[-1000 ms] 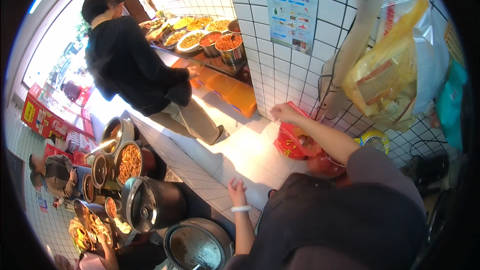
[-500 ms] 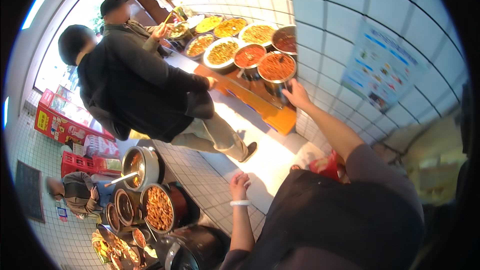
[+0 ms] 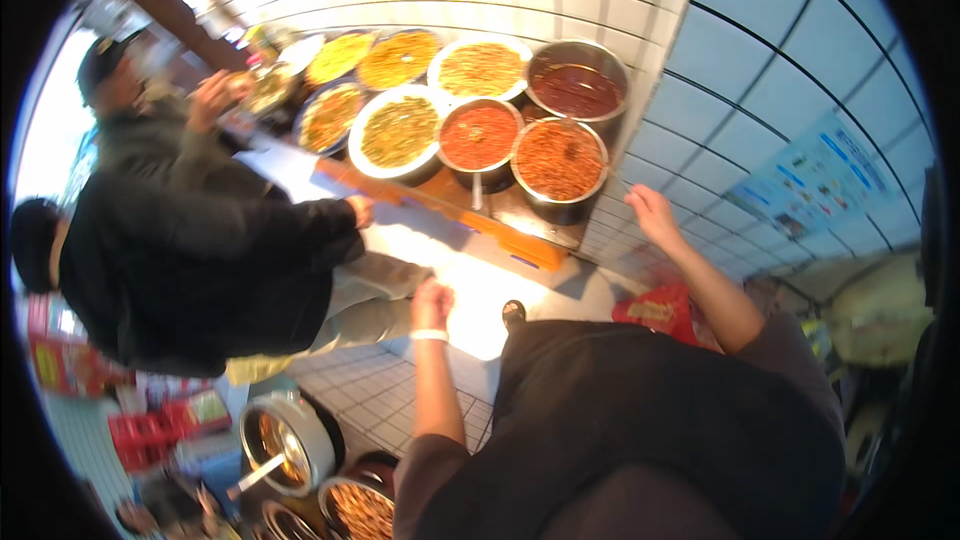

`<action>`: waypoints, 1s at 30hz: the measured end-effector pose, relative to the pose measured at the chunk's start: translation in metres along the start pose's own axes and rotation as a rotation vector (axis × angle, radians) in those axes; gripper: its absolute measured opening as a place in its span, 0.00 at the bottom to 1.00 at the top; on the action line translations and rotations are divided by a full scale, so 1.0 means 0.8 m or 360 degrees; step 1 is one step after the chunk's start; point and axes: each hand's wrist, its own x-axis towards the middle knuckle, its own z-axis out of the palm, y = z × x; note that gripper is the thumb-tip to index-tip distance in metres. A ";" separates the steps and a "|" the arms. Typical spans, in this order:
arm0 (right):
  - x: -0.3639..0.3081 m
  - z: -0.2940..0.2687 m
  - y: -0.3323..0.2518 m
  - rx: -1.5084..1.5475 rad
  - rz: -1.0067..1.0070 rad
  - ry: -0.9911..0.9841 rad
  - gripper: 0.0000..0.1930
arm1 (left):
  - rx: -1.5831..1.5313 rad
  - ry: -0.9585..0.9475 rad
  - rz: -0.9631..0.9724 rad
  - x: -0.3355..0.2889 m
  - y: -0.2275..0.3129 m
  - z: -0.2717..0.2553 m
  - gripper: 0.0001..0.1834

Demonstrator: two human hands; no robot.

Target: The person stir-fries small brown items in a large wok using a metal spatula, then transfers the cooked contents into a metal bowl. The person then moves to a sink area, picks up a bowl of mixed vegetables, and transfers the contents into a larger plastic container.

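Note:
My right hand (image 3: 652,213) hangs in the air beside the tiled wall, its fingers folded in and nothing visible in them. Nearest to it is a steel pot (image 3: 560,162) of chopped reddish-orange food, a short gap away. My left hand (image 3: 432,306), a white bracelet at its wrist, is raised over the sunlit floor; motion blurs its fingers, and I see nothing held. Left of the steel pot stands a smaller pot (image 3: 480,136) of red chopped food with a handle sticking out. Behind them is a large pot (image 3: 578,82) of dark red liquid.
Several bowls of food, among them a white bowl of green food (image 3: 398,132), line the counter behind an orange edge board (image 3: 535,247). A person in black (image 3: 200,250) stands at the left, another beyond. Lower left are a pot with a ladle (image 3: 285,445) and a red bag (image 3: 660,310).
My right hand has come away from the steel pot's side toward the wall. The view has turned and come closer to the counter. My left hand is raised, now nearer the person in black.

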 end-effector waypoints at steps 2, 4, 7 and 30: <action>-0.001 0.004 -0.028 -0.0107 -0.0161 -0.0080 0.07 | -0.0260 0.0301 -0.0063 0.056 0.040 -0.020 0.06; 0.001 0.006 -0.058 -0.0350 -0.0090 -0.0338 0.07 | -0.0601 0.0359 -0.0182 0.118 0.089 -0.036 0.12; 0.004 0.033 -0.060 -0.0487 -0.0276 -0.0309 0.07 | -0.0764 0.0516 -0.0092 0.207 0.136 -0.076 0.11; 0.039 0.061 -0.053 -0.0686 0.0014 -0.0247 0.04 | -0.1119 0.0646 0.0150 0.449 0.271 -0.136 0.20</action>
